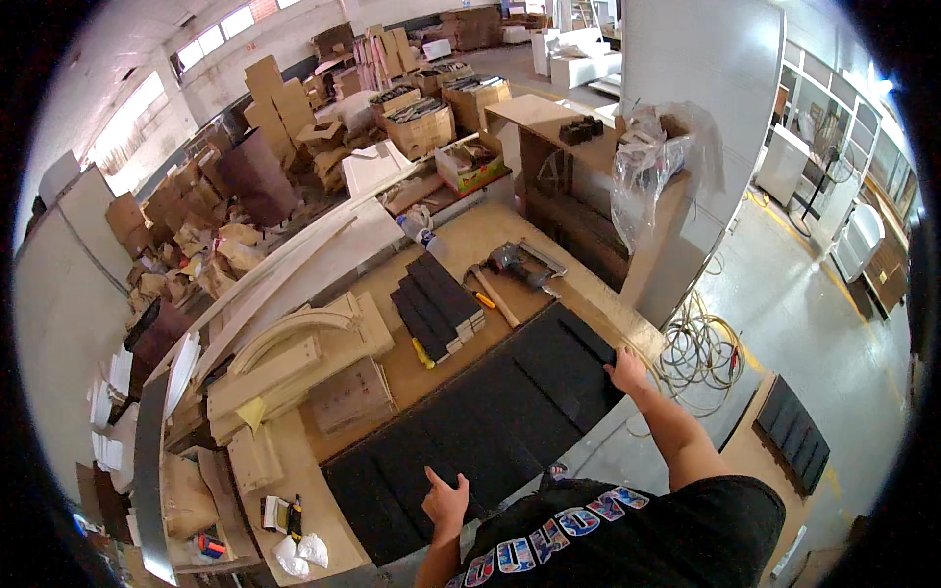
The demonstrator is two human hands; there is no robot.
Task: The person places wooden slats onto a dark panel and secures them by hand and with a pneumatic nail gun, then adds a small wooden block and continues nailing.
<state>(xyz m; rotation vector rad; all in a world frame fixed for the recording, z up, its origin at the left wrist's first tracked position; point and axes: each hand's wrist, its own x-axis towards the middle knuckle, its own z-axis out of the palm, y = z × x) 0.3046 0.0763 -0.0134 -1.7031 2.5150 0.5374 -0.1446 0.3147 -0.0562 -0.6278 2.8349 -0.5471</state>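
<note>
A long black panel [490,392] with narrow raised strips across it lies on the workbench in front of me. My right hand [628,372] grips its right edge, thumb on top. Near its left end, my left hand [447,501] rests at the near edge with index finger and thumb stretched out and nothing in it; the other fingers are partly hidden. Beyond the panel sits a stack of black strips [436,299] with pale ends. Beside it are a hammer [497,296] with a wooden handle and what looks like a nail gun [524,267].
Left of the panel are stacked pale wooden boards [279,377], a curved wooden piece [299,333] and white crumpled lumps [299,555]. A coiled hose [696,358] lies on the floor at right, near another black panel [792,434]. A tall white panel [696,127] stands beyond the bench.
</note>
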